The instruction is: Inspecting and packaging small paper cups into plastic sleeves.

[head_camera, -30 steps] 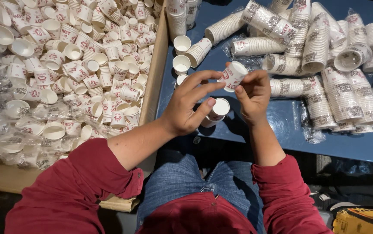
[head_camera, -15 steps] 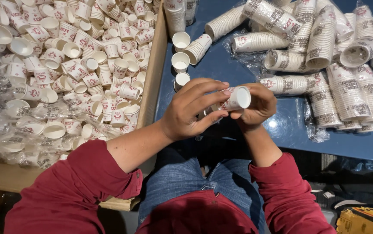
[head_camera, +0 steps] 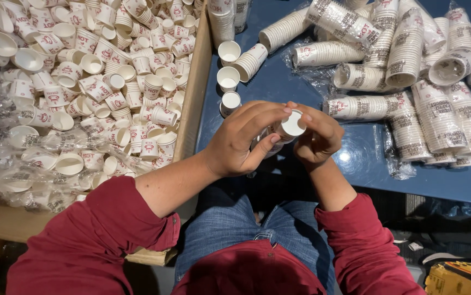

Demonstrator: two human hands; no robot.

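Both my hands meet over the near edge of a blue table (head_camera: pixel 355 164). My left hand (head_camera: pixel 243 139) and my right hand (head_camera: pixel 317 136) are closed around a small white paper cup (head_camera: pixel 290 127) with red print, its bottom turned up toward the camera. More cups under my hands are mostly hidden by the fingers. Just beyond my hands, three single cups (head_camera: pixel 229 77) stand upright in a short row beside a short lying stack (head_camera: pixel 250 61).
A cardboard box (head_camera: pixel 194 93) on the left is full of loose small cups (head_camera: pixel 98 71) and clear plastic wrap. Several plastic-wrapped sleeves of stacked cups (head_camera: pixel 405 60) lie across the right of the table. A yellow object (head_camera: pixel 459 278) sits at the bottom right.
My hands have drawn closer together around the cup, and the cup has turned so its base faces up. My left fingers now wrap further over it.
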